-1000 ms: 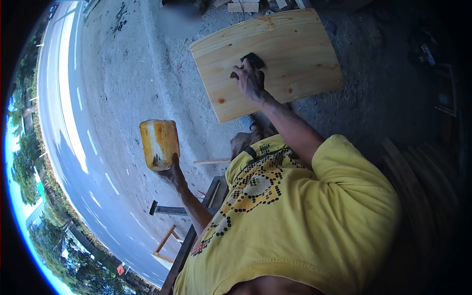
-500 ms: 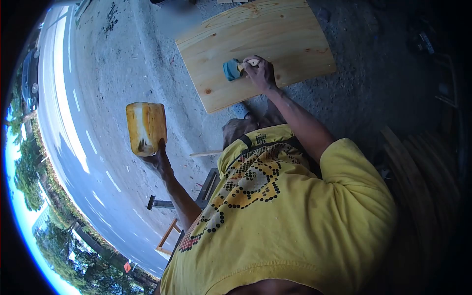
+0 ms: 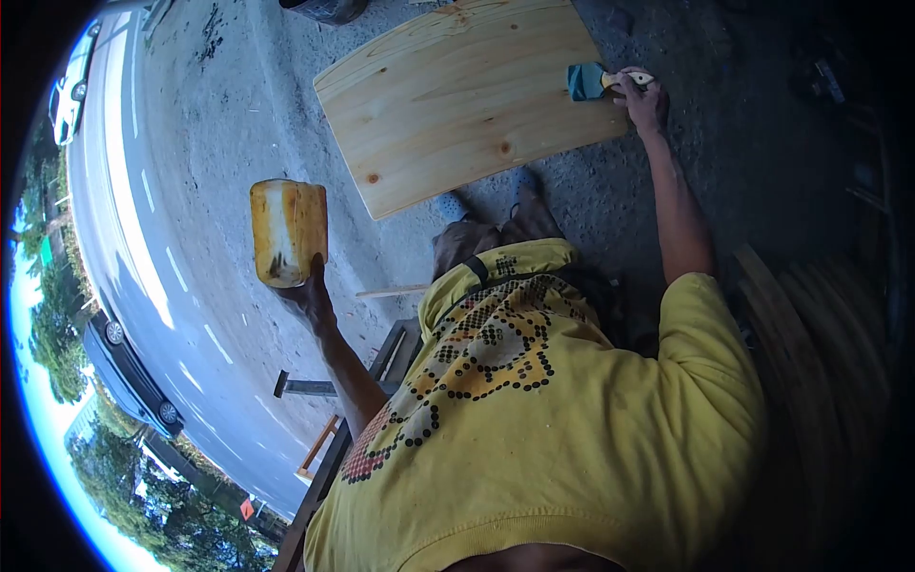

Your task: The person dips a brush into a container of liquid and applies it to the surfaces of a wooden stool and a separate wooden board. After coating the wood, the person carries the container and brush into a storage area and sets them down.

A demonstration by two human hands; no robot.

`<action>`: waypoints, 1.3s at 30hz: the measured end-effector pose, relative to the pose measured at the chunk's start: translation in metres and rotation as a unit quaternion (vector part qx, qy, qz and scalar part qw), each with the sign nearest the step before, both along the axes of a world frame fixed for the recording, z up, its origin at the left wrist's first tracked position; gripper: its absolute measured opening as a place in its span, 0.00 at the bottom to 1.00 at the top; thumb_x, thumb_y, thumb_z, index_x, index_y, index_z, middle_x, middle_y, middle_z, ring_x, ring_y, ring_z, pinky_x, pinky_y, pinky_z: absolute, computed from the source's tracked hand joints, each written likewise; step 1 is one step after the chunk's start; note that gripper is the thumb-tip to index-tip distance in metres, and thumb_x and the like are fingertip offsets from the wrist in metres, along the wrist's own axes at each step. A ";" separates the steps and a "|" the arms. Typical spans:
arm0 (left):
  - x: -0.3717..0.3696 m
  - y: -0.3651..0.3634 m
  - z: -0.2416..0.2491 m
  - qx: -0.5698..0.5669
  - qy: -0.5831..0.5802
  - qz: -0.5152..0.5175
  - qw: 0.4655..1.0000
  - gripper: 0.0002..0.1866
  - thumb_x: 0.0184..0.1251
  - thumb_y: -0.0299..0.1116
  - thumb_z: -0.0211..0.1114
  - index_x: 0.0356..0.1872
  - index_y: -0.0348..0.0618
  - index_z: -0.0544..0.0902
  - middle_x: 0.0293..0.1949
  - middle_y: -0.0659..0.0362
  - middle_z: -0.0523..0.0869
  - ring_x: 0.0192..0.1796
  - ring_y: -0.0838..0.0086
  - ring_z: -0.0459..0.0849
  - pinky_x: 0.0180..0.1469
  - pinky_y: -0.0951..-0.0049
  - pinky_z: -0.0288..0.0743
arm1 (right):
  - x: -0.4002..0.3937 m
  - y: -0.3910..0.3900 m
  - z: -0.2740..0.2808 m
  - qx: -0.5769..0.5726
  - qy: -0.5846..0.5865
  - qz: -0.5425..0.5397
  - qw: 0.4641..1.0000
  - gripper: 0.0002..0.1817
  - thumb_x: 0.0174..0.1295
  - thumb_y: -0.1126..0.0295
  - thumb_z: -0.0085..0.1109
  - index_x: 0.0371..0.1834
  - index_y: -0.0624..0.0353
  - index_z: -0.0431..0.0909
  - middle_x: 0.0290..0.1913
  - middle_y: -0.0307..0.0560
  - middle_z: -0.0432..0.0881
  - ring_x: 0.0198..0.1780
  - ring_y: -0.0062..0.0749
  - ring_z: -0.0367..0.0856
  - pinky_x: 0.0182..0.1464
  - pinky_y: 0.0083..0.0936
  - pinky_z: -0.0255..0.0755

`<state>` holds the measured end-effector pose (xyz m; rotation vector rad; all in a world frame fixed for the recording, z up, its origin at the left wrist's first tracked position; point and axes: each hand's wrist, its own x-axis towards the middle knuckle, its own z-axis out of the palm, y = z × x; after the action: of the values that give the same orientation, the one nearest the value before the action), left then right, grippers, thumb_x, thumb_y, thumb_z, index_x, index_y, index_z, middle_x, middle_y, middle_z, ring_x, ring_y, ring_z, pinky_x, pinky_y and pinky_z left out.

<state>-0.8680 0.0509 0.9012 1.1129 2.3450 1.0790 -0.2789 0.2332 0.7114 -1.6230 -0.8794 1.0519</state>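
My right hand [image 3: 644, 103] grips the pale handle of a paintbrush [image 3: 585, 83] with a blue-green head. The bristle end lies over the right end of a wooden board [image 3: 448, 105], a pale panel with knots and grain lines. Out to the left, my left hand [image 3: 311, 297] is wrapped around the lower part of a yellowed plastic container [image 3: 290, 234], stained brown along its sides. Its fingers are partly hidden behind the container.
Below the board are my feet in blue clogs [image 3: 452, 207] on rough ground. A metal stand [image 3: 315, 387] is beside my left arm, and curved timber pieces [image 3: 791, 334] lie in shadow at right. A dark bucket [image 3: 326, 8] stands at the top. Cars [image 3: 133, 372] are on the road at left.
My right hand has swept the brush from the middle of the board to its right end, straightening the arm. The left hand and container have risen slightly in view. Cars have moved along the road.
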 end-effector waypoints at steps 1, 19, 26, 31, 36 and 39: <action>0.000 -0.006 0.006 0.005 -0.006 0.001 1.000 0.49 0.52 0.32 0.82 0.75 0.40 0.63 0.69 0.48 0.72 0.71 0.55 0.70 0.77 0.52 0.62 | 0.015 -0.002 0.007 0.002 -0.038 -0.012 0.999 0.09 0.71 0.68 0.64 0.47 0.63 0.83 0.47 0.50 0.89 0.47 0.37 0.91 0.38 0.28 0.90; -0.031 -0.007 -0.029 0.018 -0.040 -0.073 0.996 0.46 0.50 0.41 0.83 0.67 0.35 0.67 0.58 0.47 0.80 0.58 0.58 0.82 0.62 0.61 0.77 | -0.317 -0.076 0.212 0.212 0.048 0.295 0.931 0.04 0.68 0.75 0.65 0.43 0.59 0.84 0.41 0.44 0.84 0.44 0.34 0.88 0.40 0.27 0.84; -0.046 0.005 -0.023 0.058 0.005 -0.192 0.980 0.45 0.43 0.32 0.83 0.66 0.36 0.69 0.62 0.43 0.75 0.65 0.43 0.75 0.65 0.51 0.75 | -0.382 -0.038 0.312 0.329 -0.169 0.567 0.736 0.08 0.64 0.76 0.66 0.46 0.60 0.85 0.45 0.45 0.87 0.48 0.38 0.89 0.52 0.33 0.83; -0.054 0.010 -0.011 0.105 0.025 -0.258 0.960 0.46 0.43 0.31 0.83 0.66 0.37 0.68 0.61 0.44 0.75 0.63 0.47 0.78 0.62 0.55 0.78 | -0.435 -0.049 0.277 0.248 -0.294 0.631 0.674 0.10 0.62 0.77 0.67 0.47 0.61 0.84 0.44 0.48 0.86 0.48 0.46 0.87 0.52 0.36 0.80; -0.063 0.009 -0.018 0.080 -0.021 -0.292 0.953 0.48 0.41 0.31 0.84 0.67 0.37 0.67 0.66 0.44 0.72 0.64 0.45 0.78 0.63 0.54 0.80 | -0.452 -0.054 0.253 0.217 -0.281 0.639 0.682 0.10 0.61 0.78 0.67 0.46 0.63 0.84 0.44 0.49 0.86 0.47 0.45 0.87 0.51 0.37 0.80; -0.070 0.010 -0.021 0.067 -0.038 -0.291 0.954 0.47 0.42 0.31 0.84 0.67 0.38 0.68 0.66 0.44 0.73 0.65 0.45 0.77 0.63 0.54 0.79 | -0.444 -0.056 0.266 0.189 -0.230 0.606 0.737 0.09 0.63 0.78 0.66 0.46 0.62 0.85 0.46 0.45 0.87 0.48 0.37 0.88 0.52 0.32 0.80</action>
<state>-0.9381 0.0610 0.8799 1.6375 1.7208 1.0303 -0.7232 0.1771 0.9769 -0.8095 -2.4991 1.1329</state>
